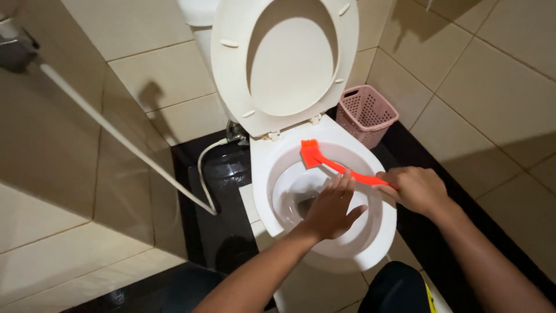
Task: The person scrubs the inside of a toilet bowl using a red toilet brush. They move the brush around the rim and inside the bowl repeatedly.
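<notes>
Both hands work over the white toilet bowl (379,237): right hand (416,188) gripping an orange brush (324,160), left hand (331,208) open, empty.

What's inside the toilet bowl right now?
Inside the toilet bowl: the orange brush head at the back wall and the left hand over the middle. The hand hides part of the drain.

No packages, labels, signs, screens.
</notes>
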